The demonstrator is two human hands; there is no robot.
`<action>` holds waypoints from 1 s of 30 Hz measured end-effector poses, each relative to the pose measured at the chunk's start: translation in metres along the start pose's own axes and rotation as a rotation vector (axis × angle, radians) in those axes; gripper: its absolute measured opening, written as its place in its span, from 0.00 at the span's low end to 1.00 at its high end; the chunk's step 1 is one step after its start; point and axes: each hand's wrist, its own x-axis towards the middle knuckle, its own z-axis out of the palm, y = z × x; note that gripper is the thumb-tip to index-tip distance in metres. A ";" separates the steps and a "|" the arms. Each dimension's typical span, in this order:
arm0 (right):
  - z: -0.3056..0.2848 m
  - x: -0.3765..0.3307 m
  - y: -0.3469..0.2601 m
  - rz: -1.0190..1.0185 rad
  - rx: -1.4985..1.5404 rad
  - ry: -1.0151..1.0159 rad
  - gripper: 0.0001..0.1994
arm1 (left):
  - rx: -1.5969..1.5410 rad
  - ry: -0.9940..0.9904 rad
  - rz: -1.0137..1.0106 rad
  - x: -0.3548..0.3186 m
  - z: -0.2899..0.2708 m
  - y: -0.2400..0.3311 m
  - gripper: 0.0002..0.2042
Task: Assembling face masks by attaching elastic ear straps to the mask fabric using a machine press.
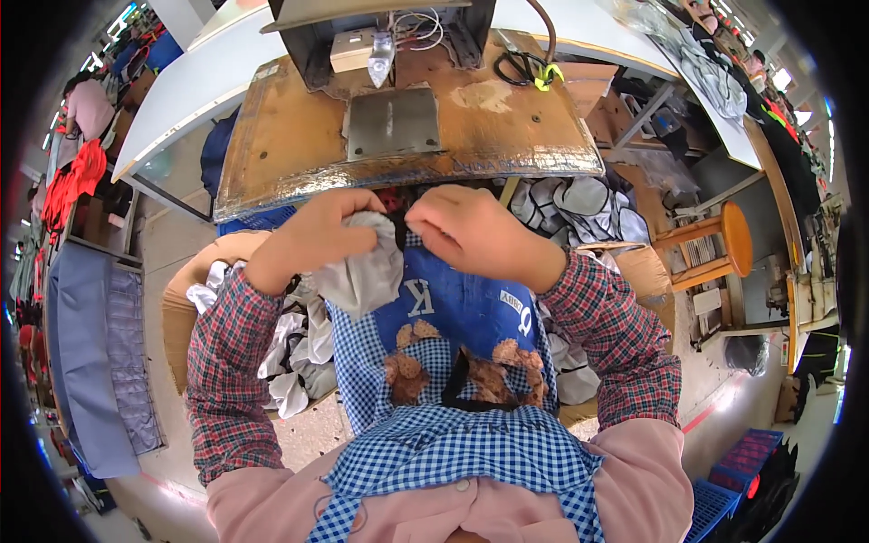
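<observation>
My left hand is closed on a light grey cloth piece, which hangs crumpled below the fingers over my lap. A small dark strip shows between the two hands at the cloth's upper edge. Close by on the right, the fingertips of my right hand are pinched together. What they grip, if anything, is too small to make out. Both hands are just in front of the near edge of a worn wooden machine table. Beneath them lies a blue checked apron with a blue printed panel.
A machine head stands at the table's back; black-handled scissors lie to its right. Cardboard boxes with grey-white cloth pieces flank my lap; another cloth pile sits at right. Further right is a wooden stool. People work in the background.
</observation>
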 end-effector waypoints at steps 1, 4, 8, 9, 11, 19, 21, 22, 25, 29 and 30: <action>-0.001 0.006 0.001 0.042 0.033 0.004 0.04 | -0.100 -0.051 -0.049 0.003 -0.008 -0.003 0.15; -0.008 0.025 0.005 0.050 0.048 0.043 0.05 | -0.206 -0.028 -0.077 0.013 -0.026 0.002 0.15; -0.008 0.039 0.021 0.097 0.093 0.110 0.05 | -0.280 0.023 -0.077 0.031 -0.045 0.002 0.16; -0.008 0.044 0.022 0.146 0.103 0.104 0.05 | -0.291 0.011 -0.077 0.037 -0.051 -0.003 0.17; -0.006 0.051 0.027 0.188 0.138 0.116 0.05 | -0.277 0.036 -0.077 0.048 -0.061 -0.010 0.18; 0.001 0.072 0.051 0.320 0.210 0.201 0.04 | -0.315 0.209 -0.126 0.071 -0.074 0.000 0.20; 0.002 0.075 0.056 0.307 0.200 0.214 0.04 | -0.302 0.185 -0.124 0.079 -0.082 -0.001 0.20; 0.001 0.077 0.059 0.306 0.202 0.214 0.04 | -0.288 0.160 -0.122 0.082 -0.085 -0.001 0.20; 0.002 0.083 0.063 0.314 0.196 0.222 0.05 | -0.261 0.155 -0.052 0.085 -0.091 -0.007 0.13; -0.001 0.087 0.067 0.389 0.249 0.252 0.05 | -0.381 0.237 0.101 0.086 -0.080 -0.001 0.07; 0.000 0.088 0.067 0.388 0.254 0.257 0.05 | -0.380 0.239 0.101 0.088 -0.084 -0.003 0.07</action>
